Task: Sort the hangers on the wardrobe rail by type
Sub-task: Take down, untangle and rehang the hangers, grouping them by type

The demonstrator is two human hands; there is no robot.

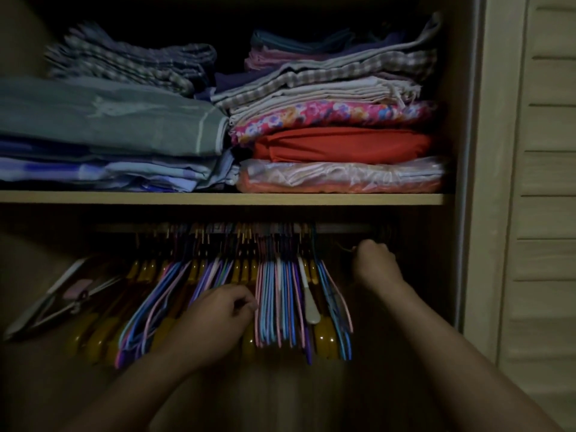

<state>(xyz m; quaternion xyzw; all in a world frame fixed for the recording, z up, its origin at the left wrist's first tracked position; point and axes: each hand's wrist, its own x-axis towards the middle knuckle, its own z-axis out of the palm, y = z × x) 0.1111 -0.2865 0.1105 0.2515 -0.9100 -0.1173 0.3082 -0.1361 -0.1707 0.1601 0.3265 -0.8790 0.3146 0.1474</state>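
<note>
— What hangs on the dull metal wardrobe rail [343,227] under the pale wooden shelf [218,199]?

— A crowded row of thin wire hangers coated in pink, blue and purple plastic [277,304], mixed with thick, glossy amber-yellow plastic hangers [324,336]. One white plastic hanger [307,294] with a rounded end sits among them. Far left hangs a flat grey clip hanger [56,300], tilted.

— And the hands?

— The left hand [224,310] is curled, its fingertips pinching the coated wire hangers near the middle of the row. The right hand [372,263] is closed in a fist just under the rail's right end, beside the row; it is too dark there to tell what it grips.

— Above the shelf?

— Soft folded fabrics: a grey-green bundle [109,120], checked cloths [131,63], a pink floral piece [327,118], an orange-red one [339,145], and a plastic-wrapped package [339,177].
</note>
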